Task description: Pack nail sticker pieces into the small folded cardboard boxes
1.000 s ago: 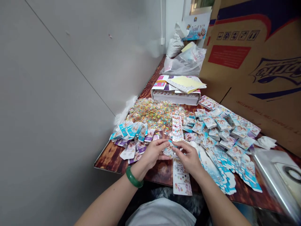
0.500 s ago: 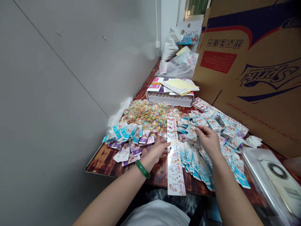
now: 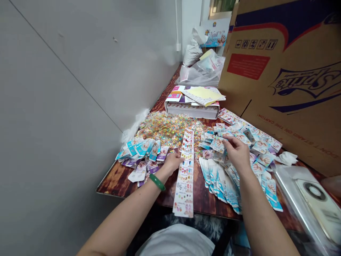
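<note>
A long strip of nail stickers (image 3: 184,173) lies lengthwise on the wooden table (image 3: 119,177), its near end hanging past the front edge. My left hand (image 3: 172,163), with a green bangle on the wrist, rests at the strip's left side, fingers curled against it. My right hand (image 3: 237,152) reaches into the heap of small blue and white packets (image 3: 247,142) and pinches one packet (image 3: 217,143) between thumb and fingers. A fanned row of flat blue cards (image 3: 223,181) lies under my right forearm.
A pile of colourful sticker bits in clear wrap (image 3: 170,128) lies behind the strip. A second heap of packets (image 3: 141,153) sits at the left. A white box of sheets (image 3: 193,103), plastic bags (image 3: 202,69), a big cardboard carton (image 3: 287,78) and a sealing machine (image 3: 311,199) ring the table.
My hands parted from in front of me. The right hand reached out to the packet heap and took hold of a packet. The left hand shifted the sticker strip leftward.
</note>
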Motion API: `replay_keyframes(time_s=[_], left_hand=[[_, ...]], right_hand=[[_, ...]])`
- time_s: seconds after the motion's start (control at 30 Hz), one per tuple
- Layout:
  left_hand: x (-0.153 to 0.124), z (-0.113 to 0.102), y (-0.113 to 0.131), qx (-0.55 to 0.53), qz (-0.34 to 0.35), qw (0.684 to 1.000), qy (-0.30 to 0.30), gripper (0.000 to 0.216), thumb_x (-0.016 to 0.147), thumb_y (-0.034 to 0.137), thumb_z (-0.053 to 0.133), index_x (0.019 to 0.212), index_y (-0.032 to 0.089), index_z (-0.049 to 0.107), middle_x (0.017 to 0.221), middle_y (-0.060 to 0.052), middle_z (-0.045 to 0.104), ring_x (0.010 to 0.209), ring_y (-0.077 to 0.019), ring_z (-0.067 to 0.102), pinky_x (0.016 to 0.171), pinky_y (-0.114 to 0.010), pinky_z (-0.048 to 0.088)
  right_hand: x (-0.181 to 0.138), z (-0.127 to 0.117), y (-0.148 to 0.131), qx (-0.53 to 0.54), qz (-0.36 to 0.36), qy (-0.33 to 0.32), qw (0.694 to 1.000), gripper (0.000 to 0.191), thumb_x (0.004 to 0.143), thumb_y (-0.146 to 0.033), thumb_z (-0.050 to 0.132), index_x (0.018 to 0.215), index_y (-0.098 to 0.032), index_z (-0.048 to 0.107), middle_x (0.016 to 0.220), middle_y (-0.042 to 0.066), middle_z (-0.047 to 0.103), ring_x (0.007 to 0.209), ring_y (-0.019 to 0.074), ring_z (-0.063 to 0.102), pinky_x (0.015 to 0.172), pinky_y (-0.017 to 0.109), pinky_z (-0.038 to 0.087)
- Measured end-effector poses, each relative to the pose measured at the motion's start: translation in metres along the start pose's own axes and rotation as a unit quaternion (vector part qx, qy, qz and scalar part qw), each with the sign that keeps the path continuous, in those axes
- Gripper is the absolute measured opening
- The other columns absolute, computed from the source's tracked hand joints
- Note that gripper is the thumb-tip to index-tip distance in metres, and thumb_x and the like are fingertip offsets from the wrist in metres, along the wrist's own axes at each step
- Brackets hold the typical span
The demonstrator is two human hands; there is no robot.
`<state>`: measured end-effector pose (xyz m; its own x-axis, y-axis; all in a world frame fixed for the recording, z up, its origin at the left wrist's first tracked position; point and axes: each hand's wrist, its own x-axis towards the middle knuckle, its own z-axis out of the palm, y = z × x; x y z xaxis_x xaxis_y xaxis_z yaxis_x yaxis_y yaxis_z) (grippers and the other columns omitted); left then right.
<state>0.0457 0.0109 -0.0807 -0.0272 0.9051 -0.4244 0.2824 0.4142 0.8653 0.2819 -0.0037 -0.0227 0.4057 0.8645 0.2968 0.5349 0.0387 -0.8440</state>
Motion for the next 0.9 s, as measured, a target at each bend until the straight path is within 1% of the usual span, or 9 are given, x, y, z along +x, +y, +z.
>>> replay_keyframes(time_s=[0.1, 0.2, 0.3, 0.43, 0.57, 0.63, 0.7, 0.83, 0.9], left_hand=[[0.0, -0.018, -0.005, 0.063, 0.019, 0.998, 0.019, 0.028, 0.063, 0.023, 0.067, 0.045, 0.017, 0.046, 0.04, 0.007, 0.037, 0.042, -0.0083, 0.034, 0.047, -0.023, 0.023], [-0.006, -0.027, -0.003, 0.106, 0.053, 0.992, 0.039, 0.029, 0.064, 0.023, 0.064, 0.041, 0.017, 0.047, 0.039, 0.006, 0.037, 0.044, -0.0094, 0.033, 0.049, -0.024, 0.021], [-0.017, -0.029, 0.006, 0.116, 0.089, 0.988, 0.045, 0.027, 0.065, 0.028, 0.063, 0.044, 0.017, 0.051, 0.044, 0.004, 0.042, 0.048, -0.0105, 0.038, 0.051, -0.024, 0.024], [-0.033, -0.029, 0.019, 0.049, 0.12, 0.992, 0.002, 0.021, 0.068, 0.034, 0.061, 0.059, 0.015, 0.057, 0.058, 0.002, 0.053, 0.056, -0.011, 0.046, 0.056, -0.023, 0.034], [-0.054, -0.029, 0.032, -0.176, 0.104, 0.977, -0.065, 0.032, 0.061, 0.031, 0.07, 0.086, 0.016, 0.058, 0.075, -0.002, 0.061, 0.068, -0.0141, 0.056, 0.064, -0.025, 0.042], [-0.065, -0.031, 0.04, -0.236, 0.083, 0.963, -0.095, 0.043, 0.062, 0.033, 0.071, 0.098, 0.017, 0.054, 0.079, -0.002, 0.062, 0.071, -0.0156, 0.058, 0.065, -0.026, 0.044], [-0.076, -0.034, 0.049, -0.23, 0.094, 0.962, -0.113, 0.039, 0.067, 0.036, 0.067, 0.099, 0.018, 0.055, 0.078, -0.003, 0.061, 0.071, -0.0157, 0.058, 0.065, -0.027, 0.044], [-0.088, -0.05, 0.058, -0.054, 0.235, 0.969, -0.051, 0.023, 0.073, 0.037, 0.064, 0.085, 0.018, 0.065, 0.088, -0.005, 0.062, 0.083, -0.0174, 0.056, 0.078, -0.028, 0.042], [-0.089, -0.058, 0.055, 0.016, 0.276, 0.957, -0.084, 0.023, 0.069, 0.037, 0.068, 0.082, 0.018, 0.067, 0.091, -0.005, 0.062, 0.087, -0.0183, 0.055, 0.08, -0.027, 0.041]], right_hand=[[0.006, -0.002, 0.001, -0.076, -0.042, 0.008, 0.996, 0.032, 0.076, -0.035, 0.054, 0.096, -0.015, 0.07, 0.082, 0.008, 0.065, 0.061, 0.0177, 0.055, 0.065, 0.034, 0.047], [0.006, -0.003, -0.006, -0.178, -0.129, 0.07, 0.973, 0.033, 0.076, -0.028, 0.053, 0.103, -0.015, 0.067, 0.104, 0.014, 0.058, 0.083, 0.0245, 0.058, 0.079, 0.042, 0.046], [-0.005, 0.003, -0.019, -0.178, -0.213, 0.082, 0.957, 0.03, 0.079, -0.025, 0.051, 0.104, -0.015, 0.065, 0.105, 0.015, 0.057, 0.101, 0.0281, 0.053, 0.088, 0.045, 0.043], [-0.037, 0.021, -0.04, -0.093, -0.271, -0.058, 0.956, 0.022, 0.085, -0.025, 0.048, 0.098, -0.021, 0.066, 0.096, 0.01, 0.062, 0.095, 0.025, 0.056, 0.085, 0.042, 0.046], [-0.07, 0.039, -0.055, -0.056, -0.292, -0.196, 0.934, 0.027, 0.082, -0.03, 0.056, 0.107, -0.023, 0.062, 0.105, 0.01, 0.063, 0.1, 0.0261, 0.054, 0.087, 0.044, 0.044], [-0.079, 0.044, -0.06, -0.059, -0.29, -0.234, 0.926, 0.03, 0.08, -0.03, 0.059, 0.109, -0.022, 0.061, 0.104, 0.01, 0.063, 0.098, 0.0269, 0.055, 0.085, 0.044, 0.044], [-0.083, 0.044, -0.066, -0.054, -0.266, -0.241, 0.932, 0.022, 0.08, -0.026, 0.056, 0.1, -0.021, 0.064, 0.092, 0.01, 0.066, 0.089, 0.0259, 0.057, 0.078, 0.041, 0.046], [-0.077, 0.031, -0.078, 0.053, -0.137, -0.249, 0.957, 0.012, 0.078, -0.027, 0.057, 0.08, -0.02, 0.067, 0.074, 0.004, 0.066, 0.071, 0.0201, 0.06, 0.066, 0.032, 0.046], [-0.07, 0.024, -0.082, 0.137, -0.051, -0.28, 0.949, 0.013, 0.073, -0.033, 0.064, 0.076, -0.02, 0.066, 0.07, 0.001, 0.066, 0.065, 0.0174, 0.059, 0.061, 0.029, 0.046]])
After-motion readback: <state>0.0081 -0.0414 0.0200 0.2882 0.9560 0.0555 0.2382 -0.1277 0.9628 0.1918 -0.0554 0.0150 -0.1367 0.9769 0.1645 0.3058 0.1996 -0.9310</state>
